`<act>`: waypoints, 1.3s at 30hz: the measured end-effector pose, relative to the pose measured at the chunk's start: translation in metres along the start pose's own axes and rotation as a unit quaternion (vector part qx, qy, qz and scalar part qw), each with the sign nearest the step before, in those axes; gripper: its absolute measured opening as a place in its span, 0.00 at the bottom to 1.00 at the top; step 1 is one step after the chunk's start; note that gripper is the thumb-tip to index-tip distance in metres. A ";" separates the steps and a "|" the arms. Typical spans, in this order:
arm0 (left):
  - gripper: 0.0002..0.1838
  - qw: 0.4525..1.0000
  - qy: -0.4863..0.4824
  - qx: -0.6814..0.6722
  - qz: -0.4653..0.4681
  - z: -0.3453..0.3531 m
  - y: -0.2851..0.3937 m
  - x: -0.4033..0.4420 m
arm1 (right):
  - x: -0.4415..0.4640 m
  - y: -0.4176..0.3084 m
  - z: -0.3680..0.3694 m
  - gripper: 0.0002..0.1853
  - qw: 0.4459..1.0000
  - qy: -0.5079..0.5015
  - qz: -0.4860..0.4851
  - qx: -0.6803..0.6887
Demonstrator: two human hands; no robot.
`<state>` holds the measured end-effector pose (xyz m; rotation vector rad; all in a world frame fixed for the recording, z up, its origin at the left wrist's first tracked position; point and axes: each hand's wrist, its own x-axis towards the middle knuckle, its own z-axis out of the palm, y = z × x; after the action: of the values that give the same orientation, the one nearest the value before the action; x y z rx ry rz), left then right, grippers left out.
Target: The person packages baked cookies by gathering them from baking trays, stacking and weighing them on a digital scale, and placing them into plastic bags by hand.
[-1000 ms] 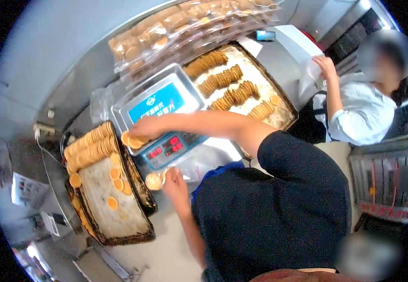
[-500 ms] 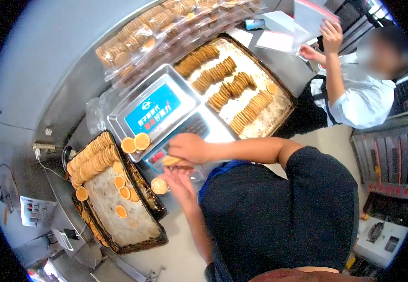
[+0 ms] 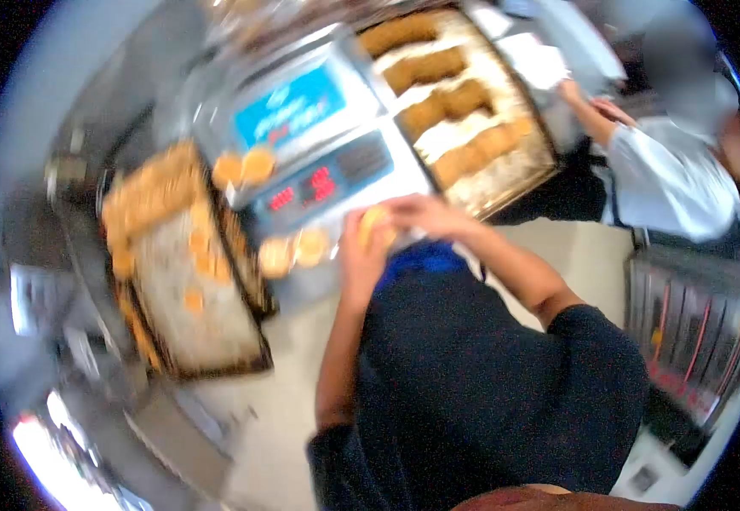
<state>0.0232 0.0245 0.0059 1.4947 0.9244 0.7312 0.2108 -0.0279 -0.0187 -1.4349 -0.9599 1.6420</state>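
Observation:
My left hand (image 3: 361, 255) and my right hand (image 3: 425, 215) meet in front of my body, fingers closed around round orange-yellow biscuits (image 3: 376, 223). Two pale round biscuits (image 3: 293, 252) lie just left of my left hand, at the front of the scale. The scale (image 3: 357, 162) shows red digits, and its metal pan with a blue label (image 3: 292, 104) stands behind. Two more biscuits (image 3: 244, 167) rest at the pan's near left corner. Motion blur hides how many biscuits are between my fingers.
At the left, a dark-edged tray (image 3: 178, 294) holds rows of pale biscuits. Another tray (image 3: 506, 175) with rows of browner biscuits lies behind right of the scale. A co-worker in a white top (image 3: 668, 179) stands at the right, hands near white sheets (image 3: 536, 61).
My hands have come together farther right, by my waist, with biscuits between them. Two pale biscuits now show left of them. The co-worker's hands have lowered. The whole view has shifted.

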 end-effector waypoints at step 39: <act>0.30 0.878 0.037 0.468 0.095 -0.026 -0.040 -0.041 | 0.058 0.068 0.085 0.06 0.976 0.033 0.108 0.184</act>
<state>-0.0248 0.0018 -0.0280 2.4464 1.2935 0.4803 0.1167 -0.0119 -0.0972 -1.3594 -0.4401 1.8040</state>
